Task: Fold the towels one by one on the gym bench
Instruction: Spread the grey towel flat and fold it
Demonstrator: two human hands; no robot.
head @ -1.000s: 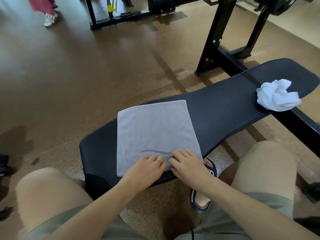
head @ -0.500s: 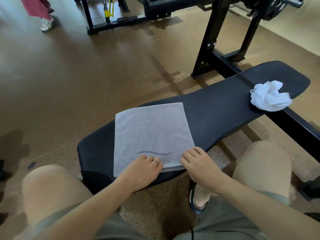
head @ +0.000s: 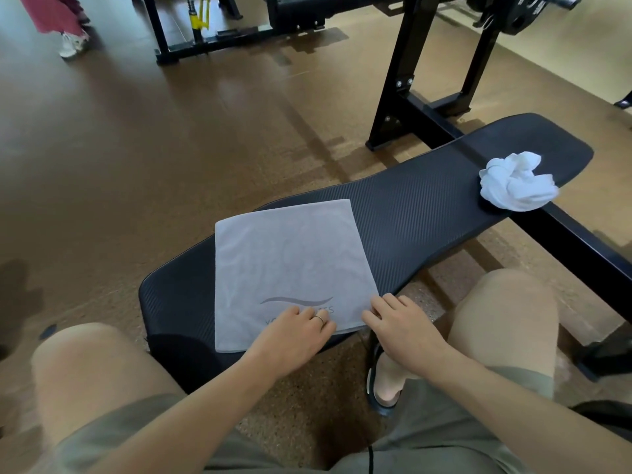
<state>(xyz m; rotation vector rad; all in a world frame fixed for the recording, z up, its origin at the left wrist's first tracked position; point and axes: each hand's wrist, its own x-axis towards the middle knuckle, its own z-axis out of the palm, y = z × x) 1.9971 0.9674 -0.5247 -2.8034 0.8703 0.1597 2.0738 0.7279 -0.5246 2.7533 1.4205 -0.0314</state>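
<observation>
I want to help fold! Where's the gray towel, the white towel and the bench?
gray towel [head: 287, 261], head view, middle of the flat cloth.
white towel [head: 516, 183], head view, middle of the crumpled bundle.
bench [head: 420, 206], head view, bare black pad between both towels.

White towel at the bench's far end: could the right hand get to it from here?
Probably yes. The white towel lies uncovered on the bench, with bare pad between it and the right hand, though it looks like a long stretch.
</observation>
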